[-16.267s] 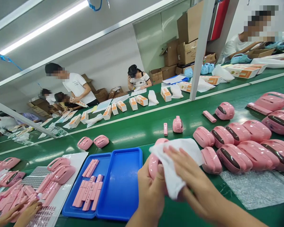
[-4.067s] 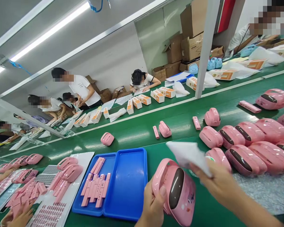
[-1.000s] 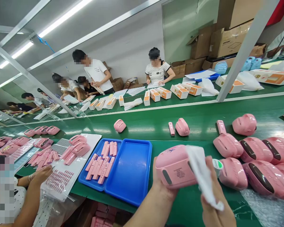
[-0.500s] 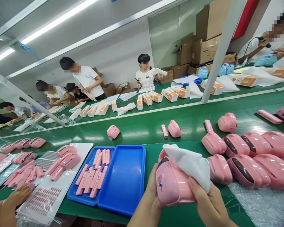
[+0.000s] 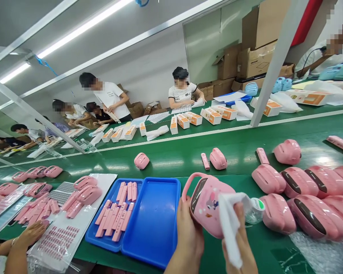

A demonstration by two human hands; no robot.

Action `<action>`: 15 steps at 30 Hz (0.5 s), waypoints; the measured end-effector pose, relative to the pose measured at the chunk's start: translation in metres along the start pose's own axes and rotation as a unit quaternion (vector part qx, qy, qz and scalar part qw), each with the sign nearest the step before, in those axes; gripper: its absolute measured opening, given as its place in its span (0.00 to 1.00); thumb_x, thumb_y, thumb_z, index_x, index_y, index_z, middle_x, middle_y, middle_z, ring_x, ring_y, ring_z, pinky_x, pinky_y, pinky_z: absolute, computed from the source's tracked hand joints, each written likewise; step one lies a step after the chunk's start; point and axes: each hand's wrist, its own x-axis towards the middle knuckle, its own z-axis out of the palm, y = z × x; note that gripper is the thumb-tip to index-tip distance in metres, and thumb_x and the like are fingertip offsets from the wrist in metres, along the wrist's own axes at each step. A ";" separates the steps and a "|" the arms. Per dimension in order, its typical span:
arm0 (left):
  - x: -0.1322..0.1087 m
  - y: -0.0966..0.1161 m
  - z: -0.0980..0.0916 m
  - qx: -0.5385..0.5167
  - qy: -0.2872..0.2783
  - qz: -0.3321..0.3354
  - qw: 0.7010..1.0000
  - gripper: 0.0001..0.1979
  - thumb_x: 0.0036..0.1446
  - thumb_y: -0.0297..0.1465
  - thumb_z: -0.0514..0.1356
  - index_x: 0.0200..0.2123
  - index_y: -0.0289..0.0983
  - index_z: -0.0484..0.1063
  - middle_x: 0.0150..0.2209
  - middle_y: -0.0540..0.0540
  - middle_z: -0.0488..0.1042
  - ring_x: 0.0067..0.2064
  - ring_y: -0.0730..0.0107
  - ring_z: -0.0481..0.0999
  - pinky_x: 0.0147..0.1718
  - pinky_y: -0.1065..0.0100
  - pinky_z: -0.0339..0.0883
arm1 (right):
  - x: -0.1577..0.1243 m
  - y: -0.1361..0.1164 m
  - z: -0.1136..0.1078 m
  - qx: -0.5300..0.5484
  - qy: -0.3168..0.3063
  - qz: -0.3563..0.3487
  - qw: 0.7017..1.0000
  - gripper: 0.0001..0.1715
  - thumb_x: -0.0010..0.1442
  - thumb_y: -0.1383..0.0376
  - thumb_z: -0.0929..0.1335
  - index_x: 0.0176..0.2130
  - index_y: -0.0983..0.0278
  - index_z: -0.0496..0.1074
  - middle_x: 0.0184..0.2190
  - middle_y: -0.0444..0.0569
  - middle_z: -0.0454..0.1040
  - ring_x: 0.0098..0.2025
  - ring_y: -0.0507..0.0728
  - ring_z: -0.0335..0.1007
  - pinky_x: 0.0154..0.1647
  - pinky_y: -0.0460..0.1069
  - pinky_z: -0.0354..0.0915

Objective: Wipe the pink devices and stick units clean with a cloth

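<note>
So, left hand (image 5: 190, 239) gripping pink handled plastic case (image 5: 210, 205) from below, fingers wrapped round its side. Right hand (image 5: 238, 247) pinching white cloth (image 5: 230, 224) against case front. Blue tray (image 5: 151, 228) just left of left hand; small clear bottle (image 5: 254, 211) just past right hand, beside row of pink cases (image 5: 303, 186); bubble wrap (image 5: 317, 253) further right

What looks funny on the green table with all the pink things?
A clear bottle with a green-and-white cap lies tilted on the green belt, next to the person's right hand. It looks odd because it sits among pink cases and isn't pink.
</note>
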 end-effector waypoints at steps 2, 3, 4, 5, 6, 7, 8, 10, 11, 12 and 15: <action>-0.003 -0.001 -0.005 -0.013 -0.001 0.010 1.000 0.11 0.53 0.34 0.57 0.40 0.39 0.70 0.39 0.46 0.76 0.36 0.69 0.74 0.29 0.72 0.65 | 0.020 0.009 0.000 0.043 -0.004 0.075 0.996 0.31 0.65 0.67 0.56 0.65 0.54 0.44 0.67 0.45 0.36 0.66 0.63 0.34 0.60 0.63 0.42; -0.004 -0.001 -0.008 -0.009 -0.002 0.011 1.000 0.10 0.53 0.33 0.57 0.40 0.38 0.70 0.40 0.46 0.75 0.37 0.70 0.74 0.31 0.73 0.65 | 0.030 0.014 0.001 0.066 -0.016 0.117 0.991 0.28 0.65 0.66 0.57 0.63 0.53 0.50 0.67 0.45 0.41 0.65 0.63 0.39 0.60 0.63 0.45; -0.005 -0.002 -0.011 0.007 -0.005 0.012 1.000 0.10 0.53 0.31 0.58 0.40 0.38 0.69 0.41 0.46 0.75 0.38 0.69 0.74 0.33 0.72 0.65 | 0.037 0.018 0.003 0.084 -0.031 0.151 0.985 0.25 0.65 0.64 0.57 0.61 0.53 0.56 0.65 0.45 0.46 0.65 0.62 0.43 0.59 0.63 0.47; -0.005 -0.002 -0.014 0.026 -0.010 0.016 0.999 0.10 0.52 0.31 0.58 0.40 0.38 0.69 0.41 0.46 0.75 0.40 0.69 0.73 0.37 0.71 0.65 | 0.042 0.022 0.008 0.091 -0.048 0.167 0.980 0.23 0.65 0.62 0.58 0.59 0.53 0.60 0.64 0.46 0.50 0.65 0.62 0.44 0.59 0.63 0.47; -0.004 -0.002 -0.018 0.044 -0.018 0.023 0.999 0.09 0.52 0.30 0.59 0.39 0.38 0.69 0.41 0.46 0.75 0.43 0.68 0.73 0.40 0.71 0.65 | 0.043 0.025 0.013 0.095 -0.065 0.173 0.978 0.22 0.65 0.62 0.59 0.58 0.55 0.62 0.63 0.46 0.53 0.65 0.61 0.43 0.59 0.63 0.47; 0.000 -0.003 -0.021 0.067 -0.021 0.033 0.997 0.09 0.51 0.29 0.59 0.38 0.38 0.69 0.42 0.46 0.75 0.45 0.67 0.72 0.41 0.70 0.64 | 0.040 0.027 0.020 0.102 -0.082 0.167 0.977 0.22 0.64 0.62 0.59 0.58 0.56 0.62 0.62 0.47 0.55 0.65 0.61 0.42 0.59 0.63 0.46; 0.006 -0.003 -0.025 0.093 -0.021 0.042 0.995 0.09 0.51 0.28 0.59 0.38 0.38 0.69 0.43 0.46 0.75 0.46 0.67 0.72 0.42 0.70 0.64 | 0.034 0.028 0.028 0.117 -0.103 0.152 0.976 0.23 0.64 0.63 0.59 0.58 0.56 0.62 0.62 0.47 0.56 0.65 0.61 0.42 0.59 0.62 0.46; 0.027 -0.005 -0.033 0.141 -0.010 0.051 0.989 0.11 0.49 0.26 0.58 0.39 0.37 0.69 0.43 0.45 0.75 0.45 0.66 0.73 0.41 0.69 0.65 | 0.017 0.027 0.043 0.175 -0.161 0.135 0.962 0.24 0.64 0.63 0.60 0.59 0.57 0.61 0.61 0.47 0.57 0.64 0.61 0.44 0.59 0.60 0.47; 0.042 -0.005 -0.037 0.163 -0.001 0.050 0.985 0.12 0.49 0.25 0.58 0.40 0.35 0.69 0.42 0.44 0.75 0.43 0.66 0.73 0.40 0.68 0.65 | 0.007 0.027 0.050 0.209 -0.188 0.159 0.946 0.24 0.64 0.62 0.60 0.58 0.58 0.62 0.60 0.47 0.59 0.63 0.61 0.48 0.59 0.58 0.49; 0.060 -0.006 -0.041 0.182 0.009 0.049 0.982 0.13 0.49 0.24 0.58 0.40 0.34 0.69 0.40 0.43 0.76 0.40 0.66 0.74 0.39 0.67 0.66 | -0.002 0.029 0.055 0.241 -0.210 0.209 0.924 0.23 0.63 0.59 0.60 0.57 0.59 0.64 0.58 0.48 0.63 0.60 0.63 0.54 0.58 0.57 0.54; 0.123 -0.006 -0.048 0.233 0.041 0.062 0.970 0.11 0.51 0.27 0.59 0.39 0.32 0.70 0.37 0.43 0.75 0.38 0.66 0.74 0.40 0.62 0.67 | -0.021 0.049 0.063 0.299 -0.222 0.402 0.837 0.25 0.62 0.52 0.60 0.49 0.62 0.74 0.45 0.48 0.75 0.50 0.66 0.69 0.46 0.55 0.69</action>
